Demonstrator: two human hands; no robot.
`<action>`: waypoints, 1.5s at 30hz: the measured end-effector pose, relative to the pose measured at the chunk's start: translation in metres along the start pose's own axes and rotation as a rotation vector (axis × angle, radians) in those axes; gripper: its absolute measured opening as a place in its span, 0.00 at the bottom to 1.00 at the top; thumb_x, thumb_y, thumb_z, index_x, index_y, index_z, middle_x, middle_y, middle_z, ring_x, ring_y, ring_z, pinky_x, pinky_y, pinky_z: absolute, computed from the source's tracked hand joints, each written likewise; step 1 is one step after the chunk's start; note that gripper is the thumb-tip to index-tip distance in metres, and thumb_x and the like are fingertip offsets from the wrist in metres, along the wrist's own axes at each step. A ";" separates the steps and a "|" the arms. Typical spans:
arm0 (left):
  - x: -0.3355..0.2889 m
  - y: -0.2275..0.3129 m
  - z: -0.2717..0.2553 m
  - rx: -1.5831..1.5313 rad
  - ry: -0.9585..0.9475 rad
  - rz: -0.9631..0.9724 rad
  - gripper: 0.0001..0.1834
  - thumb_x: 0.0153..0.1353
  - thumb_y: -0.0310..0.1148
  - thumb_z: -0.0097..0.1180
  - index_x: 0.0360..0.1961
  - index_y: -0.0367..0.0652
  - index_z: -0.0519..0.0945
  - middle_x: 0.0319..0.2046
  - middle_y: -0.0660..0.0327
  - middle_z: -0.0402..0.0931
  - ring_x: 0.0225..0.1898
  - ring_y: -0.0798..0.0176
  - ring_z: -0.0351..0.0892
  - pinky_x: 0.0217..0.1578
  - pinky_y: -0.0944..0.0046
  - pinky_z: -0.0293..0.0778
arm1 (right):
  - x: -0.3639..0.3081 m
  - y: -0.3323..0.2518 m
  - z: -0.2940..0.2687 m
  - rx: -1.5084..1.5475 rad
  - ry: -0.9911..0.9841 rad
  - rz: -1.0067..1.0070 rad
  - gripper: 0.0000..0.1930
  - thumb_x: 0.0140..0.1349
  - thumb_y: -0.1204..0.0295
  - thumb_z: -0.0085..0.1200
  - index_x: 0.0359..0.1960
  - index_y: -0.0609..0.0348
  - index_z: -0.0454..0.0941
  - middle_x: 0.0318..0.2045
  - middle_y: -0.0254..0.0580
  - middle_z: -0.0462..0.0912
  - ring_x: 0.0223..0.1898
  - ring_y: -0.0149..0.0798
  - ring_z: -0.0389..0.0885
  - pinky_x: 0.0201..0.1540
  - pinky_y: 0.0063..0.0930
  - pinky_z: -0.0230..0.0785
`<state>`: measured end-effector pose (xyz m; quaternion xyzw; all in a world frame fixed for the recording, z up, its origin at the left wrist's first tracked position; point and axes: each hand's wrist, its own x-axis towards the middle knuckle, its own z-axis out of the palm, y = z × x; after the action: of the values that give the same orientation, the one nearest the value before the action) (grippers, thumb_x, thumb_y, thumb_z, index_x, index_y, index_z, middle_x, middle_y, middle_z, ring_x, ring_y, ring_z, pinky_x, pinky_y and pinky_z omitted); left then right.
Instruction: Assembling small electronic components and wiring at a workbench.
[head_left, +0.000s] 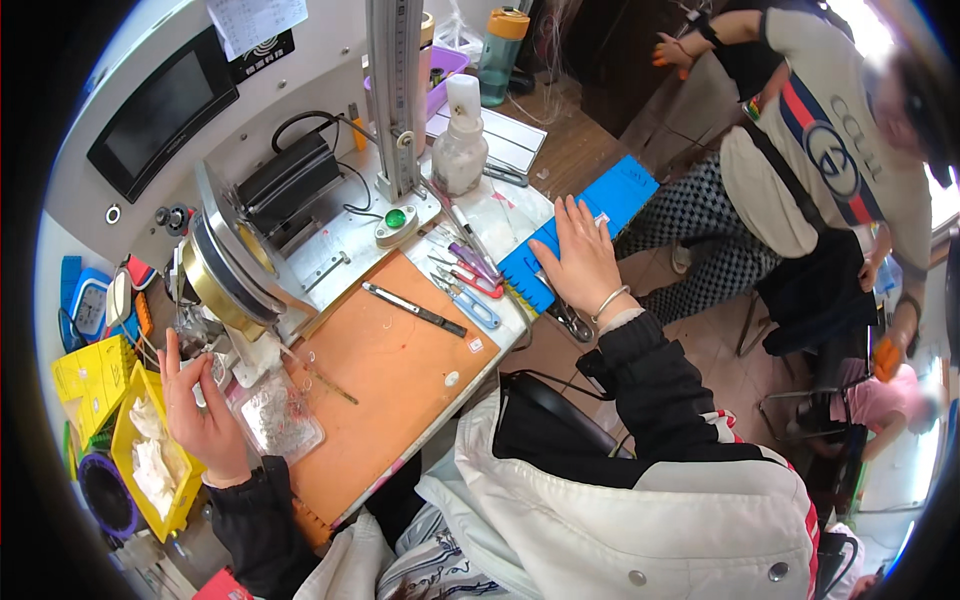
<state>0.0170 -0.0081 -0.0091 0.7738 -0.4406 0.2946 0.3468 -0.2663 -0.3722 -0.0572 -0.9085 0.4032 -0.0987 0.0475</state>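
My right hand (580,255) lies flat with its fingers stretched on a blue plastic bin (628,190) at the table's right edge. My left hand (205,415) is raised beside a machine's gold and silver round head (215,280). Its thumb and a finger meet in a pinch; a small clear, shiny thing shows there, too small to name. Next to that hand lies a clear plastic bag (280,418) of small shiny pieces. An orange mat (390,400) covers the table in front of me, with a black pen-like tool (413,310) on it.
Blue-handled snips (472,303) and red-handled snips (475,280) lie between mat and bin. A cloudy bottle (460,155) stands behind them near a metal column (395,90). At left is a yellow bin (165,500) holding white bundles. Another person (800,150) stands at right.
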 end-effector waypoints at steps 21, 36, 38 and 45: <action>0.008 -0.005 -0.003 -0.001 0.026 0.076 0.05 0.59 0.17 0.57 0.36 0.35 0.80 0.48 0.45 0.82 0.53 0.47 0.82 0.61 0.45 0.69 | -0.026 -0.111 -0.039 0.348 0.147 -0.380 0.14 0.57 0.70 0.64 0.45 0.55 0.81 0.33 0.41 0.82 0.32 0.45 0.83 0.33 0.35 0.74; 0.000 -0.013 -0.005 -0.105 -0.015 0.096 0.05 0.62 0.18 0.56 0.37 0.36 0.81 0.38 0.52 0.84 0.58 0.45 0.79 0.62 0.41 0.67 | -0.012 -0.139 -0.013 0.044 -0.296 -0.535 0.24 0.65 0.62 0.55 0.61 0.52 0.69 0.39 0.47 0.83 0.36 0.50 0.84 0.35 0.41 0.76; 0.003 -0.013 -0.005 -0.093 0.008 0.099 0.06 0.59 0.17 0.58 0.35 0.37 0.81 0.37 0.53 0.84 0.55 0.46 0.81 0.61 0.43 0.69 | -0.012 -0.145 -0.016 -0.008 -0.353 -0.561 0.25 0.66 0.63 0.53 0.64 0.51 0.65 0.39 0.49 0.84 0.35 0.53 0.84 0.35 0.43 0.76; -0.001 -0.014 -0.006 -0.094 -0.013 0.082 0.05 0.62 0.18 0.56 0.37 0.37 0.81 0.38 0.52 0.84 0.58 0.45 0.79 0.63 0.42 0.66 | -0.011 -0.141 -0.041 0.797 -0.708 -0.207 0.17 0.71 0.73 0.39 0.56 0.60 0.77 0.31 0.37 0.83 0.20 0.27 0.72 0.26 0.20 0.68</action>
<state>0.0284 0.0026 -0.0101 0.7400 -0.4874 0.2826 0.3674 -0.1806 -0.2705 0.0051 -0.8328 0.2021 0.0641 0.5113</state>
